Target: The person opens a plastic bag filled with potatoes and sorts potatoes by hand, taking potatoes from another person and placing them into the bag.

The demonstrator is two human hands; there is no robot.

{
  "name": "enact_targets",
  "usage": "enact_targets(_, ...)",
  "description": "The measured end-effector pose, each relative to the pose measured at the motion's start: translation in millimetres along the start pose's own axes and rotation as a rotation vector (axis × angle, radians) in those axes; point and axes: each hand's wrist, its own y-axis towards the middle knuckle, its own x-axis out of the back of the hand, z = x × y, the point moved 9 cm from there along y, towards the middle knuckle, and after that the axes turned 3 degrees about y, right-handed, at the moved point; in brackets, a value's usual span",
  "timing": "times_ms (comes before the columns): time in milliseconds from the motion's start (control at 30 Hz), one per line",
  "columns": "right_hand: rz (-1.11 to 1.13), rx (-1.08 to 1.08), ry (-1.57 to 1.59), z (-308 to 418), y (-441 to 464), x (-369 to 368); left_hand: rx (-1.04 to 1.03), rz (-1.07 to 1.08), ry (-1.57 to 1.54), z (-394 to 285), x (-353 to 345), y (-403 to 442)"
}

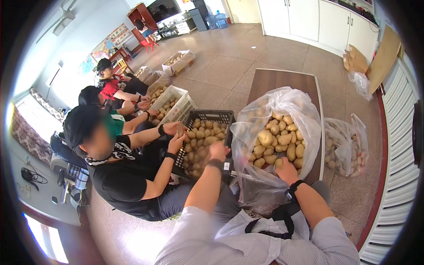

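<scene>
Nearest the camera are the wearer's grey-and-white finely striped shirt sleeves (185, 234), from which two bare forearms reach forward over potatoes.

The right hand (289, 172), with a black-strapped watch (293, 190) at its wrist, reaches into the mouth of a large, clear plastic bag (282, 104). Its fingers are bent around a pale brown, rounded potato (278, 163), which sits at the near edge of the heap of yellow-brown potatoes (278, 139) inside. The bag stands on a dark brown, wood-grain tabletop (276, 80), its film folded back loosely around the opening.

The left hand (218, 151), with a dark band (215, 164) at the wrist, is over the near right side of a black, slatted plastic crate (228, 116) filled with similar potatoes. Its fingers are partly curled and the back of the hand faces the camera, so I cannot tell whether it has hold of anything.

At the wearer's left sits a co-worker in a black T-shirt (119, 187), both hands raised at the crate's far left side, one around a brown potato (180, 128). Beyond stands a white, lattice-sided plastic crate (189, 104), also holding potatoes.
</scene>
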Motion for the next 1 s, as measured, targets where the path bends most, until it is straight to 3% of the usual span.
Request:
enact_targets(133,-0.075,0.006,0.190,-28.9,18.9,-17.0,-0.110,0.150,0.238,-5.0,-48.3,-40.0)
enact_targets(200,-0.064,0.007,0.297,-25.2,17.9,-13.1,-0.082,0.218,0.216,1.9,-66.3,-58.3)
enact_targets(267,0.175,-0.179,0.611,-3.2,1.8,-12.2,-0.035,0.386,0.178,14.9,-85.8,-68.1)
enact_targets(367,0.241,-0.172,0.827,6.4,-2.1,-15.9,-0.002,0.392,0.323,38.9,-104.8,-83.8)
enact_targets(533,0.357,-0.162,0.899,19.5,-7.8,-20.5,-0.058,0.512,0.647,61.6,-128.5,-110.4)
enact_targets(600,0.389,-0.130,0.931,21.4,-7.9,-23.0,0.029,0.613,0.739,69.4,-135.5,-130.3)
enact_targets(800,0.476,-0.084,0.979,27.2,-10.9,-26.2,0.140,0.782,0.717,90.5,-140.9,-138.2)
enact_targets(1000,0.489,-0.068,0.972,34.6,-12.4,-22.7,0.160,0.768,0.681,85.2,-139.2,-139.3)
